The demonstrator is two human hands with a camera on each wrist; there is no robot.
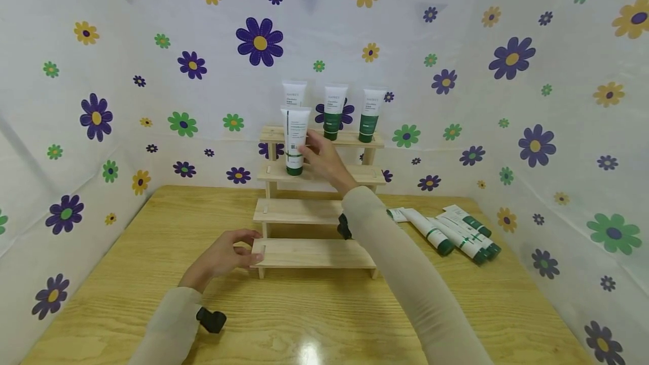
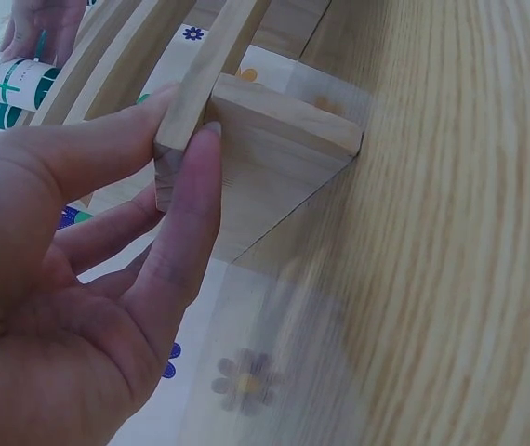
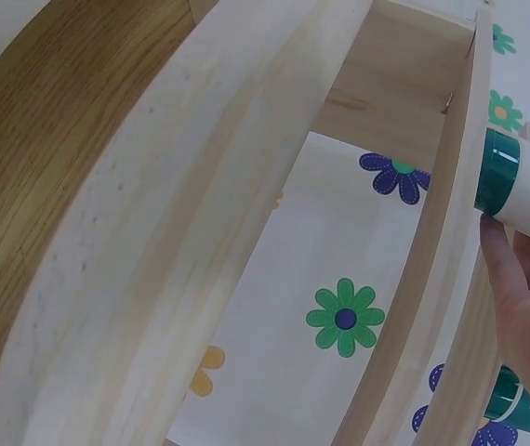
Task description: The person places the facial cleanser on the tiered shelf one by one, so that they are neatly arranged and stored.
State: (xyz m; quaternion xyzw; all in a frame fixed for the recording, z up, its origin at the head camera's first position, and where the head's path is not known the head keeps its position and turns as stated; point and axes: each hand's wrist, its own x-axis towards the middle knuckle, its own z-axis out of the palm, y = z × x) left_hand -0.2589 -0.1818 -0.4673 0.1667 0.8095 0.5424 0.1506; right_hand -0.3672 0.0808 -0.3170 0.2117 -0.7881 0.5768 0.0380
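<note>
My right hand [image 1: 324,157] grips a white squeeze tube [image 1: 295,139] with a green cap, upright at the left end of the stand's second step from the top. In the right wrist view the green cap [image 3: 498,172] is right at the board's edge, fingertips beside it. My left hand [image 1: 223,258] pinches the left end of the lowest step of the wooden tiered stand [image 1: 314,252]; in the left wrist view thumb and forefinger close round the board end [image 2: 183,125]. Along the top step stand a partly hidden tube [image 1: 294,90], a middle tube [image 1: 333,111] and a right tube [image 1: 370,116].
Several more white tubes [image 1: 428,230] lie in a loose pile on the wooden table [image 1: 314,308], right of the stand. A flowered white cloth [image 1: 203,89] hangs behind and at both sides. Black wrist cameras [image 1: 210,320] sit on both sleeves.
</note>
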